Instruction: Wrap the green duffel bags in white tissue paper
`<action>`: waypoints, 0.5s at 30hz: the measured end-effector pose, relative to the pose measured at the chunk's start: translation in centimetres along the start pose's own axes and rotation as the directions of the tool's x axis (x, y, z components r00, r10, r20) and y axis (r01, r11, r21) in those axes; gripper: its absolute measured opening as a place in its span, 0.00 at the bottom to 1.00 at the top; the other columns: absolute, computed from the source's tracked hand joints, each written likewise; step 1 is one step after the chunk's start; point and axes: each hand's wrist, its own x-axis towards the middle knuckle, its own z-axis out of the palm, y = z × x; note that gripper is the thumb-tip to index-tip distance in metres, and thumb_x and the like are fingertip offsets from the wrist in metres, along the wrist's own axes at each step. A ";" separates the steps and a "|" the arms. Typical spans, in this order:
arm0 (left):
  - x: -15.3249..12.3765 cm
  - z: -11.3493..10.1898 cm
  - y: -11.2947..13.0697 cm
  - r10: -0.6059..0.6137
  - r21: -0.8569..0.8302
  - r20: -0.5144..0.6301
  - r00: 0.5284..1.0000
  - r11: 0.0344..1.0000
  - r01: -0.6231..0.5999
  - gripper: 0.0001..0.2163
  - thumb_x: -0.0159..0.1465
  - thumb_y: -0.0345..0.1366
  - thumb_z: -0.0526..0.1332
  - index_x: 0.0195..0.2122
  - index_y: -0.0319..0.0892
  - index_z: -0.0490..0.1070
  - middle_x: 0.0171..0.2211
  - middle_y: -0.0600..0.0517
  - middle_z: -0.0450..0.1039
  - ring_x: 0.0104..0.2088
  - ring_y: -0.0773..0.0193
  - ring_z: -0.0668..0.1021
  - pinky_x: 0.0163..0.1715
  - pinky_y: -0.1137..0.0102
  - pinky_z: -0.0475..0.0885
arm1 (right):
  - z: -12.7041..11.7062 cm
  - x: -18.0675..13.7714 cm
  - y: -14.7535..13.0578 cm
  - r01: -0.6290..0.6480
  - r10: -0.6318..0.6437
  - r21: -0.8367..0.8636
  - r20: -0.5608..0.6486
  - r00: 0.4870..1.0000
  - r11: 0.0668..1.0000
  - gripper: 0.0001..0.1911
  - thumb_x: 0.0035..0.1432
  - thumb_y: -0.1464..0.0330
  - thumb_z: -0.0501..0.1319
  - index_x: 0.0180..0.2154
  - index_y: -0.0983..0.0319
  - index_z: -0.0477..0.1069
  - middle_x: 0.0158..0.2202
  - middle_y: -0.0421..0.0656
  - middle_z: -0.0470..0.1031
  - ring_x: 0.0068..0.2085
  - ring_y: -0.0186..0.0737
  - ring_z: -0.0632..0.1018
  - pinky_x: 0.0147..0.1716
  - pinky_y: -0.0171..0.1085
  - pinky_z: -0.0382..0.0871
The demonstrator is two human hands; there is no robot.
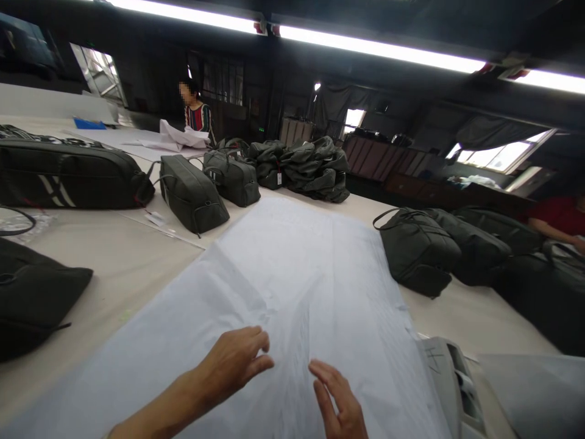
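A large sheet of thin white tissue paper [292, 274] lies spread across the table in front of me. My left hand [233, 360] rests on its near part with the fingers curled down onto the paper, which is creased just beyond them. My right hand [338, 399] hovers just to the right, fingers stretched out and apart, holding nothing. Whether the left fingers pinch the sheet or only press on it is unclear.
Dark green duffel bags stand round the paper: one at back left [192, 192], another [231, 174], a heap [311, 167], one at right [415, 250], a long bag [68, 171] at far left. A person [196, 113] works on paper at the back. A red sleeve [557, 216] shows at right.
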 end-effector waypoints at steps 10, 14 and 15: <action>0.0 12.1 -3.8 0.305 0.230 0.262 0.916 0.902 -0.366 0.21 0.62 0.31 0.65 0.56 0.44 0.67 0.61 0.40 0.65 0.60 0.41 0.68 0.58 0.43 0.62 | 11.5 -0.9 4.8 -0.177 0.197 -0.309 0.032 0.980 0.934 0.30 0.67 0.55 0.48 0.65 0.61 0.56 0.67 0.48 0.56 0.67 0.53 0.58 0.64 0.61 0.52; 1.0 12.6 -6.8 0.385 0.165 0.090 0.919 0.904 -0.395 0.03 0.65 0.36 0.63 0.38 0.45 0.71 0.47 0.51 0.76 0.58 0.52 0.70 0.64 0.46 0.51 | 12.8 1.3 2.4 -0.423 0.430 -0.252 -0.029 0.902 0.871 0.33 0.67 0.53 0.43 0.65 0.68 0.57 0.67 0.52 0.53 0.68 0.54 0.55 0.66 0.62 0.45; 1.3 11.7 -7.0 0.387 0.133 0.051 0.921 0.911 -0.390 0.03 0.64 0.36 0.63 0.35 0.45 0.70 0.43 0.54 0.76 0.58 0.53 0.70 0.65 0.48 0.49 | 13.0 2.3 1.5 -0.487 0.489 -0.216 -0.048 0.871 0.846 0.35 0.67 0.53 0.42 0.64 0.69 0.57 0.67 0.53 0.53 0.68 0.56 0.54 0.65 0.63 0.45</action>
